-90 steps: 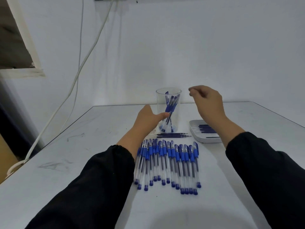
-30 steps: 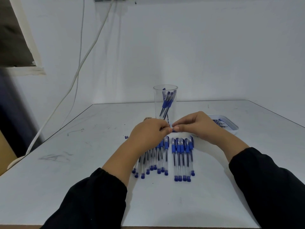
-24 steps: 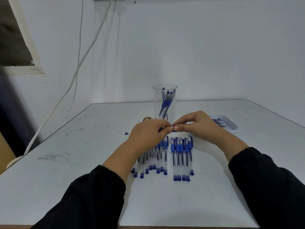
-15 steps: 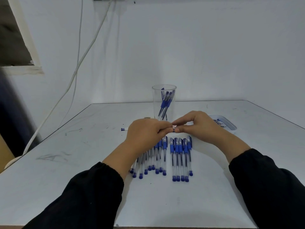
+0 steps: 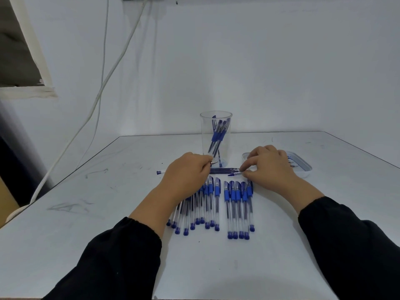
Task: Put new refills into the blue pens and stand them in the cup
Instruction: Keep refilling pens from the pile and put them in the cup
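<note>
The cup [image 5: 216,135] is clear, glossy plastic, and the pens [image 5: 216,204] lying in front of it have see-through plastic barrels with matt blue grips and blue end plugs. The table [image 5: 86,224] under the cup is a smooth, pale, faintly shiny surface marked with dark scuffs to the cup's left, while the tray [image 5: 303,167] to its right looks like glossy white plastic. The sleeves [image 5: 121,260] nearest the camera are matt black cloth.

Bare workroom, not a home: scuffed white table [image 5: 86,213] against plain white wall [image 5: 259,72], loose white cables [image 5: 101,92] hanging.
</note>
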Demonstrator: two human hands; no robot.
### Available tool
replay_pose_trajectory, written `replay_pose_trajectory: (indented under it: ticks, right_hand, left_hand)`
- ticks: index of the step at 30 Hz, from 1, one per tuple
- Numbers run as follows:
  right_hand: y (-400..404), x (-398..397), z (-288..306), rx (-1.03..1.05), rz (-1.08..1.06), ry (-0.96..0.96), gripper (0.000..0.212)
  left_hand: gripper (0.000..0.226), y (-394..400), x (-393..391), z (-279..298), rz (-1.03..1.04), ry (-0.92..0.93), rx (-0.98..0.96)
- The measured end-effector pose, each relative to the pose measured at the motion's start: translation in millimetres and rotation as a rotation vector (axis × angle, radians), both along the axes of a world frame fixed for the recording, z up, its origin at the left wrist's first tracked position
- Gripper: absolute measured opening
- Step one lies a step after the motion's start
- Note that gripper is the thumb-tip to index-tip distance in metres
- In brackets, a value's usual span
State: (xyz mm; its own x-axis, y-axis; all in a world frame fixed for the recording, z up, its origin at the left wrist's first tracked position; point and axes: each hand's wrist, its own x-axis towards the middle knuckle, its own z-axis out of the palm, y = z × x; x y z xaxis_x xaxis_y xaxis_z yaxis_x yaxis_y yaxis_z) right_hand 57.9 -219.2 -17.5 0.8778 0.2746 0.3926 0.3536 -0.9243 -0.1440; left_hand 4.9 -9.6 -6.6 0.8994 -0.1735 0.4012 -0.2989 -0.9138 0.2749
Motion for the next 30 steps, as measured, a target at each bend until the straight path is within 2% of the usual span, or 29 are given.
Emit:
replay_pose_trajectory:
  ticks: [14, 20, 22, 24, 27, 30]
  right_hand:
    - [5.0, 3.2, -5.2, -0.076, 0.003, 0.011, 0.020]
    - [9.5, 6.2, -9.0, -0.075, -0.004, -0.014, 0.024]
    - [9.4, 5.7, -6.4, -0.026, 0.015, -0.033, 0.025]
    - [10.2, 3.4, -1.6, 0.108, 0.061, -0.030, 0.029]
    - [15.0, -3.1, 5.7, 0.352, 0.193, 0.087, 0.036]
    - [19.4, -9.0, 6.0, 0.410, 0.289, 0.172, 0.036]
  left_hand:
    - [0.033, -5.0, -4.2, 0.2, -0.019, -0.036, -0.034]
    - [0.021, -4.1, -0.7, -3.1, -0.022, -0.018, -0.070]
    - [0.021, -4.1, -0.5, -2.9, -0.044, -0.012, -0.080]
    - [0.024, -4.6, 0.5, -3.1, -0.092, -0.029, -0.077]
    - [0.025, -6.5, 0.9, -1.5, -0.119, -0.046, -0.091]
    - [0.019, -7.0, 0.0, 0.3, -0.119, -0.057, -0.096]
